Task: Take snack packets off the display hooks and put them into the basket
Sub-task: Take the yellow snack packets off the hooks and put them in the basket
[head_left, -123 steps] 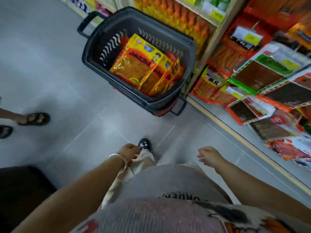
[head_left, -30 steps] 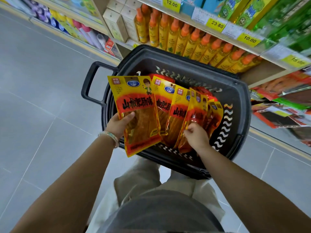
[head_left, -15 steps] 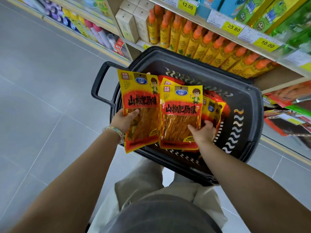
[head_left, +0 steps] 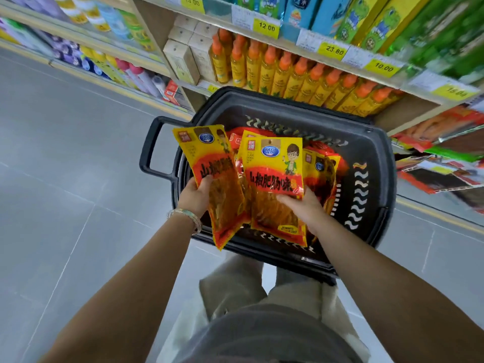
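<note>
item: two yellow snack packets. left packet [head_left: 212,163], gripped at its lower half by the left hand [head_left: 197,195]; right packet [head_left: 273,166], gripped the same way by the right hand [head_left: 301,205]. hands apart, side by side. location: over the near left part of the basket [head_left: 377,163], long axes running from near rim to far rim, tops tilted away. the basket's inside lies straight below both hands, neither nearer; more packets [head_left: 324,169] stand toward its right side. likely next: lower and let go.

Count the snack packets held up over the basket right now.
2 in plain sight: the tilted packet in the left hand, the upright packet in the right hand. More may be stacked behind the upright one; others lie in the basket.
</note>
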Demonstrator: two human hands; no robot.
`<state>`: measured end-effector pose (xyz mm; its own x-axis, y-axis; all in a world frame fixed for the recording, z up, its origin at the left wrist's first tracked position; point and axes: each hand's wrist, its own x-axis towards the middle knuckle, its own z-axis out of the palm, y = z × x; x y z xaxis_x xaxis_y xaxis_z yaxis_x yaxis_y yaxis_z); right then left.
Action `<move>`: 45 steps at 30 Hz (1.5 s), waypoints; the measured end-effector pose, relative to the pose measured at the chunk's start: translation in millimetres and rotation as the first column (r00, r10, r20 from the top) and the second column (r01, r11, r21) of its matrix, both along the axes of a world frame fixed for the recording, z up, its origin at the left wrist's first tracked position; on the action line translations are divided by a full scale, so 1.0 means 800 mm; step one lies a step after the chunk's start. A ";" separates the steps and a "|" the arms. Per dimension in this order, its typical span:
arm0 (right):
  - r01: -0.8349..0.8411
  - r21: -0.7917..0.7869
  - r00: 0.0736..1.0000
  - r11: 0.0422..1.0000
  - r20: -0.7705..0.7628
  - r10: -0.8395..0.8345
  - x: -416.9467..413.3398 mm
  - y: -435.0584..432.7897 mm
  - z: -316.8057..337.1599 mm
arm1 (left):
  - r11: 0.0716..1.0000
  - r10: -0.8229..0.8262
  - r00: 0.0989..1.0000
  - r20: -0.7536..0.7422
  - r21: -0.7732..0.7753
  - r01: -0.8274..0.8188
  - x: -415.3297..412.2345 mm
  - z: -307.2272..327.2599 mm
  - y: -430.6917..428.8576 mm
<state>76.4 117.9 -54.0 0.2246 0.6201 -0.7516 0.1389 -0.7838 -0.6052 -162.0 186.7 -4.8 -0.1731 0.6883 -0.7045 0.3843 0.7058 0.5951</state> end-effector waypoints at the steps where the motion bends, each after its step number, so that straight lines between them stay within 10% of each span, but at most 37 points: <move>1: 0.001 0.051 1.000 0.999 0.004 -0.001 -0.001 -0.008 0.009 | 1.000 -0.018 1.000 0.000 0.016 0.018 0.005 0.006 0.001; 14: 0.322 0.519 0.866 0.792 0.177 -0.467 0.141 -0.183 0.141 | 0.916 -0.286 0.953 0.103 0.320 0.241 0.191 0.118 -0.047; 29: 0.720 0.511 0.532 0.470 0.027 -0.846 0.345 -0.510 0.138 | 0.760 -0.613 0.784 0.096 0.345 0.551 0.493 0.100 -0.314; 41: 0.654 0.676 0.341 0.340 0.139 -0.930 0.556 -0.508 0.198 | 0.631 -0.715 0.699 0.012 0.441 0.638 0.723 0.151 -0.323; 45: 0.481 0.724 0.351 0.495 0.358 -0.865 0.647 -0.488 0.232 | 0.590 -0.721 0.690 0.055 0.570 0.571 0.803 0.202 -0.302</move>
